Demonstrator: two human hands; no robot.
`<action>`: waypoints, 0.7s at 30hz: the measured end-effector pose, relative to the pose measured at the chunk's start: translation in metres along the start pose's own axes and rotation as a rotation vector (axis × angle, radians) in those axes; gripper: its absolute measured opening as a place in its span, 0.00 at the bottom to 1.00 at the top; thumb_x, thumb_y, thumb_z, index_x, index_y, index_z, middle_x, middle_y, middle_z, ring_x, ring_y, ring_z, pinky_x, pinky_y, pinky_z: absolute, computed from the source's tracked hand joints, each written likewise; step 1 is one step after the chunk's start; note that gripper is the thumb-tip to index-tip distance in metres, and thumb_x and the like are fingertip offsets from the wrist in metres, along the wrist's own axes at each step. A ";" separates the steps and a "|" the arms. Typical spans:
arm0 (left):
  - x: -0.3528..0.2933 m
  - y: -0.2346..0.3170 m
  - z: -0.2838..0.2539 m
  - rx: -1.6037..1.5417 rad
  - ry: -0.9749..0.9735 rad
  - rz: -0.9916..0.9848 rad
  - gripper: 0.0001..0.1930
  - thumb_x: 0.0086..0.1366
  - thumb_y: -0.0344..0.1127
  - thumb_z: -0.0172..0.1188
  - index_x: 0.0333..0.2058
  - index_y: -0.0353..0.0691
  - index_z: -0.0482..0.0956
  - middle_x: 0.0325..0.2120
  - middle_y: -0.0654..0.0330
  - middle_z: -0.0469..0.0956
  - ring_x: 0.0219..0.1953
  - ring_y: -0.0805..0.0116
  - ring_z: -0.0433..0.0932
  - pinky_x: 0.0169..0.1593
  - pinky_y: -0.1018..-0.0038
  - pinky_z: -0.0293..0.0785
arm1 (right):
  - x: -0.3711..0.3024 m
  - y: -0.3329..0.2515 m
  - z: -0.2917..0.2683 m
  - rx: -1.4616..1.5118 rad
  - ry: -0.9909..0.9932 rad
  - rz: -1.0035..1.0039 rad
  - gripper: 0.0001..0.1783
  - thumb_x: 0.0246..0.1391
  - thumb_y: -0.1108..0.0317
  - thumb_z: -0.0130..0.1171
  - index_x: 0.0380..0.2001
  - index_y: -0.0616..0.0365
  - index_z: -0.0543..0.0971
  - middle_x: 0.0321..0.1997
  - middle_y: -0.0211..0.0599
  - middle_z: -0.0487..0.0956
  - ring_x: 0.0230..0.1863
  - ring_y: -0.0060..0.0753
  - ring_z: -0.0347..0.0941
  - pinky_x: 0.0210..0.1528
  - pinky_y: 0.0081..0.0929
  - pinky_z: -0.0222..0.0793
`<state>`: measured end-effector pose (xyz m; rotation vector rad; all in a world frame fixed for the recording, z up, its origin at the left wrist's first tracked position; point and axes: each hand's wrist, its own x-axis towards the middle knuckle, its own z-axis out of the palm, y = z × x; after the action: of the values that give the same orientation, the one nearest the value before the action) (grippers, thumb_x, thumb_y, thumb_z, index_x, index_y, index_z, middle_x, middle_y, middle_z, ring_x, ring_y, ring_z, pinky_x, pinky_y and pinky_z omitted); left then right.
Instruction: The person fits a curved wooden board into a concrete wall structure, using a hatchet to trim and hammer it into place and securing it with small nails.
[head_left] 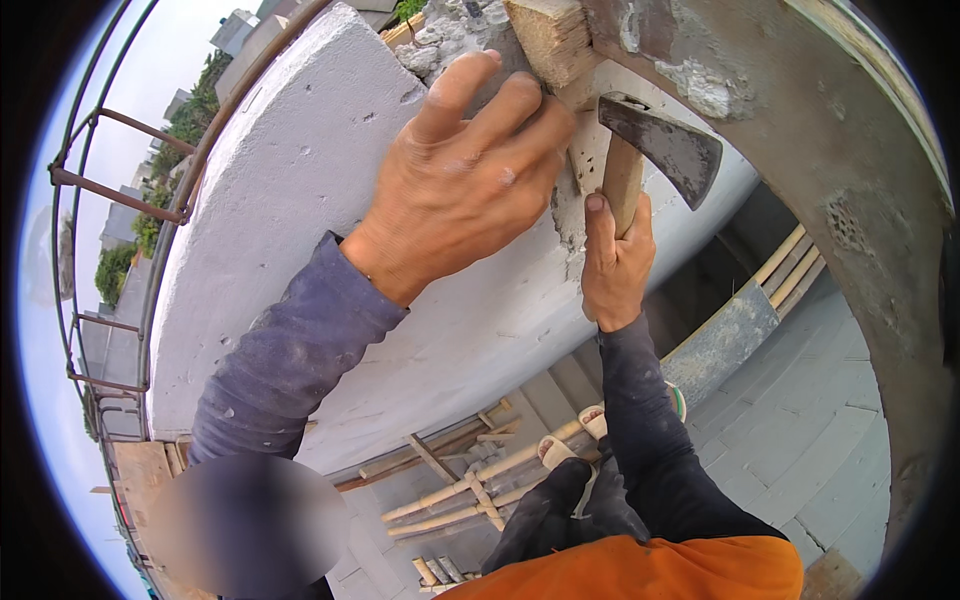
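Note:
My right hand grips the wooden handle of a hatchet, its thumb lying along the wood. The dark, worn blade points right, close under a curved concrete edge. Left of it, my left hand is raised with bent fingers at a rough grey mortar patch and a wooden block. Its thumb and some fingertips are hidden, so whatever it grips does not show. A pale board with small holes stands between my left hand and the hatchet. Both hands are above a white curved concrete wall.
A curved grey concrete band arches along the right. Below, my sandalled feet are on bamboo poles, high over a grey paved surface. A rusty metal railing runs along the left, with buildings beyond. A round blur covers the lower left.

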<state>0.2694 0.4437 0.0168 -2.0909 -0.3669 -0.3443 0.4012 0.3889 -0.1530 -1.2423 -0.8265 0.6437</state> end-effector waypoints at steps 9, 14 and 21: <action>0.007 0.003 -0.004 0.047 -0.017 0.031 0.12 0.61 0.38 0.66 0.42 0.50 0.90 0.41 0.75 0.81 0.51 0.73 0.75 0.73 0.57 0.51 | -0.009 -0.007 -0.008 0.077 0.056 -0.075 0.23 0.69 0.51 0.61 0.50 0.62 0.74 0.28 0.33 0.78 0.28 0.23 0.74 0.32 0.27 0.70; 0.013 0.003 -0.009 0.099 -0.042 0.063 0.12 0.58 0.38 0.65 0.41 0.48 0.89 0.40 0.74 0.80 0.51 0.72 0.75 0.73 0.59 0.54 | -0.008 -0.007 -0.001 -0.137 0.000 -0.062 0.20 0.67 0.55 0.63 0.48 0.60 0.73 0.27 0.43 0.81 0.27 0.36 0.79 0.33 0.34 0.74; 0.015 0.005 -0.016 0.157 -0.145 0.077 0.13 0.56 0.37 0.64 0.40 0.46 0.87 0.39 0.72 0.79 0.50 0.72 0.74 0.73 0.60 0.54 | -0.018 -0.018 -0.008 0.018 0.051 -0.008 0.21 0.69 0.53 0.62 0.47 0.62 0.74 0.28 0.42 0.79 0.28 0.33 0.74 0.35 0.35 0.73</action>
<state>0.2836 0.4292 0.0267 -1.9743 -0.3853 -0.1139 0.3971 0.3665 -0.1398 -1.2338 -0.7817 0.6099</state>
